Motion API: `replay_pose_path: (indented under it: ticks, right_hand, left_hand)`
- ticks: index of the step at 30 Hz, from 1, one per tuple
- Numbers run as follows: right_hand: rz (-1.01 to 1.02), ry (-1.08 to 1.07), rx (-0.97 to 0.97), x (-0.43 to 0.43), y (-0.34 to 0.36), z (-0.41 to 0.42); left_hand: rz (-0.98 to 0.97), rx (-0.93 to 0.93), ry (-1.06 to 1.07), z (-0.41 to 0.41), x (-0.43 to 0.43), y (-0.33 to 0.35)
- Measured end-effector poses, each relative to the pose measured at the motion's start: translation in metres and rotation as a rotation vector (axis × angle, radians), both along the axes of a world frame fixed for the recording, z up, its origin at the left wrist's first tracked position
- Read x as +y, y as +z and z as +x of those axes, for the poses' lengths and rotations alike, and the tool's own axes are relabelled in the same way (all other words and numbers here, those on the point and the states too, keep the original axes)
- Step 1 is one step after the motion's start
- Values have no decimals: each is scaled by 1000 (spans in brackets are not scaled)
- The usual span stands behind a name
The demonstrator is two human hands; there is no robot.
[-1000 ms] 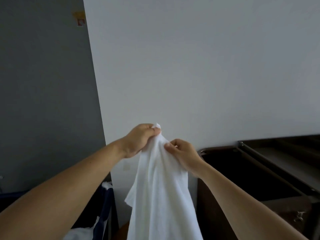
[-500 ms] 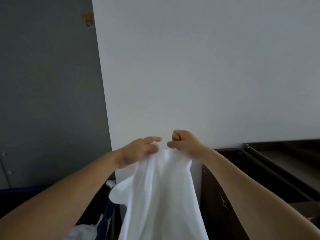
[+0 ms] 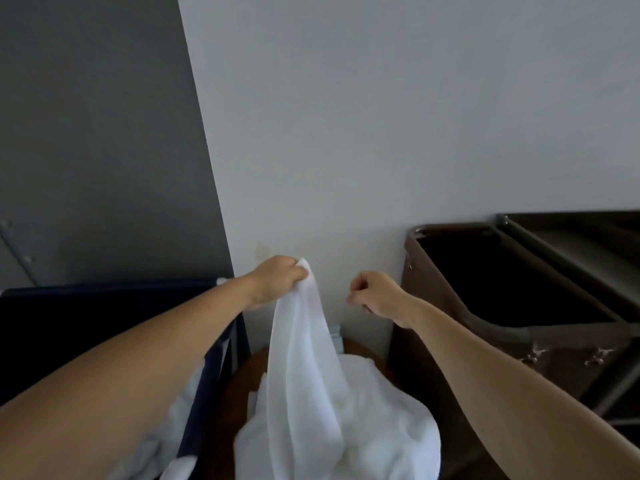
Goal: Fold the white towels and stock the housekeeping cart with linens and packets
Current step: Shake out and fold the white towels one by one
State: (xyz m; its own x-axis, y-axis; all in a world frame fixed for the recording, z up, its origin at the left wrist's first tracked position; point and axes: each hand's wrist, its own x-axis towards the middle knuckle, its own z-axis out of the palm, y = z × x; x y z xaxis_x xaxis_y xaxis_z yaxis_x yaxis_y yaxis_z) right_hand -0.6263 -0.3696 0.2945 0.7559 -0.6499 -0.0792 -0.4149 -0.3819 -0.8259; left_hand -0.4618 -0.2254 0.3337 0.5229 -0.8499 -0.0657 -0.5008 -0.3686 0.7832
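A white towel (image 3: 301,358) hangs lengthwise from my left hand (image 3: 277,284), which grips its top corner in front of the wall. My right hand (image 3: 375,296) is a short way to the right of the towel, apart from it, fingers curled into a fist with no cloth in it. The towel's lower end falls onto a heap of white towels (image 3: 384,427) below my hands. The brown housekeeping cart (image 3: 415,258) stands to the right, its dark bag compartment open at the top.
A dark blue hamper (image 3: 104,323) stands at the left with white linen (image 3: 173,424) inside. The heap lies on a brown rounded surface (image 3: 239,379). A white wall (image 3: 381,133) is straight ahead, with a grey wall (image 3: 86,133) at the left.
My right hand has let go of the towel and moved off to the right. The left hand keeps its hold, and the view has tilted down, showing the heap.
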Motion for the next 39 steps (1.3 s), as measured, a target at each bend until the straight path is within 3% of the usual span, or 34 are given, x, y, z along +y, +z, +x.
replay_pose_path:
  ticks: [4, 8, 13, 18, 20, 24, 28, 32, 34, 39]
  right_hand:
    - [23, -23, 210, 1, -76, -13]
    - [42, -130, 524, -11, -153, -46]
    - [351, -318, 746, -9, -244, -97]
    - [698, -464, 549, -8, -296, -120]
    - [738, -428, 506, -7, -304, -118]
    - [362, -351, 585, -7, -301, -107]
    - [59, -289, 281, -13, -255, -91]
    - [-27, -186, -94, -4, -183, -62]
    - [-23, -177, -228, -1, -157, -52]
    - [65, -61, -292, 3, -117, -41]
  left_hand:
    - [21, 45, 113, 4, -9, -51]
    - [83, 44, 95, -2, -23, -92]
    - [202, 52, -18, -28, -42, -147]
    - [274, 82, -83, -55, -58, -183]
    - [314, 64, -111, -60, -63, -195]
    - [378, -32, -263, -70, -69, -207]
    - [403, -88, -462, -77, -71, -189]
    - [325, -93, -551, -71, -71, -153]
    - [379, -111, -560, -63, -67, -130]
    - [342, -327, -488, -44, -41, -83]
